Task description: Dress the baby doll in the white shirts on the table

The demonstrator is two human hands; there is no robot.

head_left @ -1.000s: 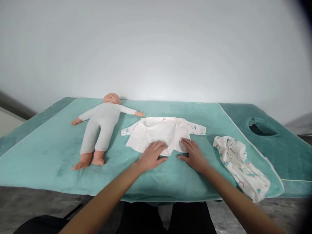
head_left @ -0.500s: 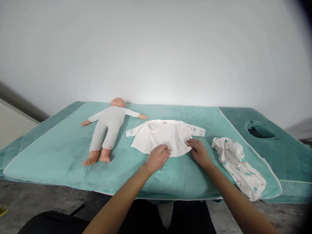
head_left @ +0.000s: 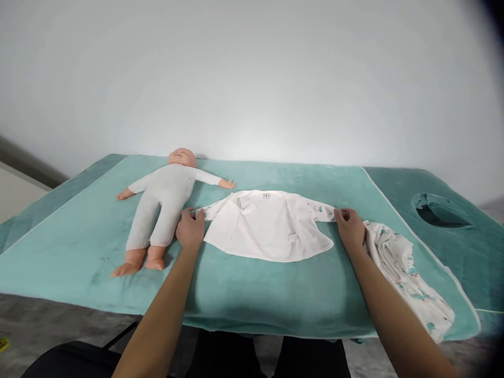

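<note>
A small white baby shirt (head_left: 263, 231) lies spread out with its front laid open and its plain inside facing up; its printed sleeves reach out to both sides. My left hand (head_left: 191, 227) pinches the cuff of the sleeve on the left. At the other cuff, my right hand (head_left: 349, 228) is closed the same way. A baby doll (head_left: 167, 194) in a pale grey bodysuit lies on its back to the left, one foot and leg near my left hand. Right of my right forearm, a crumpled printed baby garment (head_left: 417, 283) is partly hidden by the arm.
Everything lies on a light teal cover (head_left: 252, 299) over a darker teal padded bed, which has a hole (head_left: 441, 214) at its right end. Behind the bed rises a pale wall (head_left: 252, 79). A black seat (head_left: 71, 359) stands at the lower left.
My hands have moved apart from the shirt's lower hem out to its two cuffs and taken hold of them. The sleeves now stretch wider. The view has shifted slightly.
</note>
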